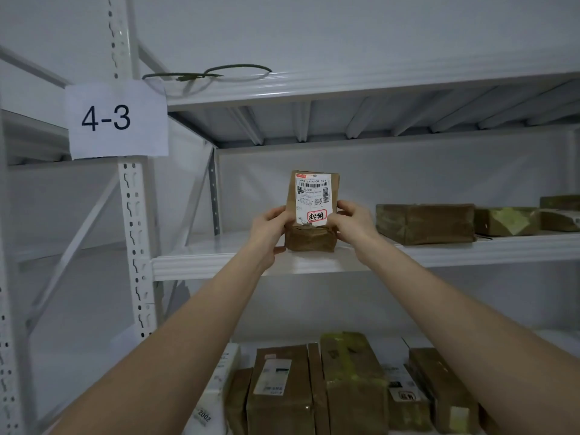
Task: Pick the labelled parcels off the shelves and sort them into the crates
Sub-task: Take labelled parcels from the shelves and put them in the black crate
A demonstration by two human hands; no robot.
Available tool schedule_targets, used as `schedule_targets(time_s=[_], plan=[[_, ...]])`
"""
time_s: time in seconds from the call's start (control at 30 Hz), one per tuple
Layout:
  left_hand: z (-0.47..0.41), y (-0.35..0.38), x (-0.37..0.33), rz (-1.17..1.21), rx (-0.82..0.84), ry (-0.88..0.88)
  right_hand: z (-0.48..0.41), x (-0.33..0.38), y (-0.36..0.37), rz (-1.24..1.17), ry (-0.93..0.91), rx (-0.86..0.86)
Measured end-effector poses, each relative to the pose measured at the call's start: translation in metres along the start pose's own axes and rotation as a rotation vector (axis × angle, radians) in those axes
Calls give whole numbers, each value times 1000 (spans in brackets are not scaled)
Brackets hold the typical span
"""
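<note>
**pickr_88:** where's the parcel [310,240] sitting?

**shelfrat:** upright on the shelf [219,262], squeezed between both hands. left hand [270,227] curls round its left side, right hand [354,221] grips the right side, label facing out. brown box [425,222] lies further right of the right hand.

paper sign [116,119] on shelf post [135,215]: "4-3" | white box [207,409]: "2002" | label [314,199] on parcel [310,240]: unreadable

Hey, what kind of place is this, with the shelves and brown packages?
Probably a parcel storeroom or small warehouse. The white metal shelving carries a bay sign reading 4-3, taped brown parcels lie on it, and the left hand and right hand grip an upright parcel bearing a barcoded shipping label.
</note>
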State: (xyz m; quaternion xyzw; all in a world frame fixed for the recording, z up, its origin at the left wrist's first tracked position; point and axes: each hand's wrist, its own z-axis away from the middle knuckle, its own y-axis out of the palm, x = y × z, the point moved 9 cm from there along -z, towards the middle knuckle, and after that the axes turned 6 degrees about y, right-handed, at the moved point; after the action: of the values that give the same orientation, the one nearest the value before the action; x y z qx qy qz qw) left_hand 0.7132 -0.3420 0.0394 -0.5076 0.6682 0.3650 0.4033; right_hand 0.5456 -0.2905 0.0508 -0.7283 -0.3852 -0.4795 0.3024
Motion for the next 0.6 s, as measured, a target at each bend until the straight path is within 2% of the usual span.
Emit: schedule_targets(time_s=[0.23, 0.47, 0.6], plan=[[17, 9, -5, -32, -26, 23, 17, -2, -22, -59, 0, -15], [34, 22, -11, -55, -27, 156, 23, -9, -28, -31, -10, -38], [41, 25, -9, -84, 2, 160, 28, -15, -33, -10, -7, -44]])
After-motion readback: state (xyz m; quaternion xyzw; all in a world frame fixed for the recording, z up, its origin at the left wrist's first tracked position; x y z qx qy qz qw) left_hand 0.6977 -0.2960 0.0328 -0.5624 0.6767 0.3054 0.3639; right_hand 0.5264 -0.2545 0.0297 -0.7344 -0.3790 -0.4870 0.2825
